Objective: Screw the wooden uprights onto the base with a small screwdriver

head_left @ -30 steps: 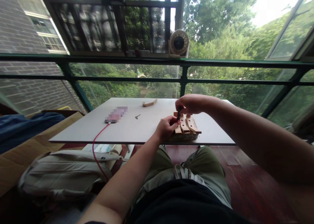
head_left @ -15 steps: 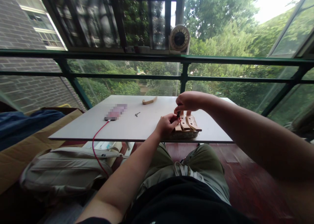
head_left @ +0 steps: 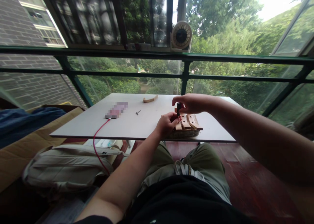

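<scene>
My right hand point(head_left: 187, 103) is curled loosely round the black handle of an upright screwdriver point(head_left: 179, 107). At the tool's lower end, the thumb and fingers of my left hand point(head_left: 168, 122) are pinched together; what lies between them is too small to make out. Both hands are over a wooden rack point(head_left: 187, 132) near the table's front edge. Several pale curved wooden pieces point(head_left: 192, 122) with dark holes lie side by side on it. The leftmost piece is partly covered by my left fingers.
A loose curved wooden piece point(head_left: 150, 99) lies at the back of the white table point(head_left: 137, 127). Left of the rack are a small dark metal part point(head_left: 138, 112) and a blurred-out phone point(head_left: 115, 111) on a red cable point(head_left: 95, 142). A fan point(head_left: 181, 36) stands behind on the rail.
My right hand has loosened and turned on the screwdriver, so more of its black handle shows. My left hand keeps its place. The camera view has shifted slightly.
</scene>
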Available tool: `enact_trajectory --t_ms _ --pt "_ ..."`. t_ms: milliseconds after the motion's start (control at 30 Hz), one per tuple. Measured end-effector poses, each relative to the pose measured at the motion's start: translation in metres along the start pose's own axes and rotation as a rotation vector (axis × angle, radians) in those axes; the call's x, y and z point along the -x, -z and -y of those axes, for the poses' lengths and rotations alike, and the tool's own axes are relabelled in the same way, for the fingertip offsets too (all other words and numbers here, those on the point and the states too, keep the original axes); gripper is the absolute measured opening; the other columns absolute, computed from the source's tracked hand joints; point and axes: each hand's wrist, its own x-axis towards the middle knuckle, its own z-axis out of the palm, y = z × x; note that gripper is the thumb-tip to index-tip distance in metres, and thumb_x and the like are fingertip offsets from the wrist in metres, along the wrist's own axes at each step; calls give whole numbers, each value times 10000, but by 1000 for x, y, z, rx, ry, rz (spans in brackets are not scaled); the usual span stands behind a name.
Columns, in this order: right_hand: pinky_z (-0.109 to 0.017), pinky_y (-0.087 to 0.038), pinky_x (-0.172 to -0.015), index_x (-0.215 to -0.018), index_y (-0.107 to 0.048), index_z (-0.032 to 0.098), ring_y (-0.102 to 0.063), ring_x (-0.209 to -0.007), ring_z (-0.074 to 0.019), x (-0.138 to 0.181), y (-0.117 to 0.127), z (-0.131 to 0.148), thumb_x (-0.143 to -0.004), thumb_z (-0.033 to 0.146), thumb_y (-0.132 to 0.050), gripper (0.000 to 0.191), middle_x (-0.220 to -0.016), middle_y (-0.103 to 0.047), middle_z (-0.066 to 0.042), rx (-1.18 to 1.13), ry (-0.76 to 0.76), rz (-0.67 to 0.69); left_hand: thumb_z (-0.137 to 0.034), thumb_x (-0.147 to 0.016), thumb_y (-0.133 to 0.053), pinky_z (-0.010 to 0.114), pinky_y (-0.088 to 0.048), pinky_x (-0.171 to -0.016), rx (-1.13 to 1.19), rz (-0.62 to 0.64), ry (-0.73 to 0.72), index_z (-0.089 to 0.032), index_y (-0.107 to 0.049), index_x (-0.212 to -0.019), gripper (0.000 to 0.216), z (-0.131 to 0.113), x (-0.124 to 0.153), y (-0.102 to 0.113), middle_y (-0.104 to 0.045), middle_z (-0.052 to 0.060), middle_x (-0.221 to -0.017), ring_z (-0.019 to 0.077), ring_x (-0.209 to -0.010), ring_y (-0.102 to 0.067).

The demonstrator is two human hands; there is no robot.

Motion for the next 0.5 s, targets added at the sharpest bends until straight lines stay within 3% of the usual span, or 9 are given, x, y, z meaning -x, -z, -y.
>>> enact_trajectory --t_ms 167,333,500 --pt "-246 -383 -629 -1080 -695 186 -590 -642 -113 4 12 3 -850 201 -566 264 -877 -712 -46 -34 -27 64 -318 -828 -595 270 -528 -767 6 18 7 -162 -690 -970 231 0 2 0 -740 56 -892 168 -799 -673" --pt "-243 -385 -604 -1003 -688 151 -610 -593 -115 1 16 7 -869 277 -579 213 -734 -705 -33 -42 -99 159 -136 -771 -438 262 -526 -796 48 34 21 -153 -687 -894 278 2 1 -1 -733 36 -886 156 -822 -664" --pt "-245 -375 -576 -965 -681 136 -593 -536 -105 -4 13 9 -906 365 -550 270 -716 -704 -42 -10 -139 175 -103 -787 -401 265 -525 -818 15 18 0 -167 -683 -937 326 4 -1 -2 -732 30 -914 150 -835 -664"
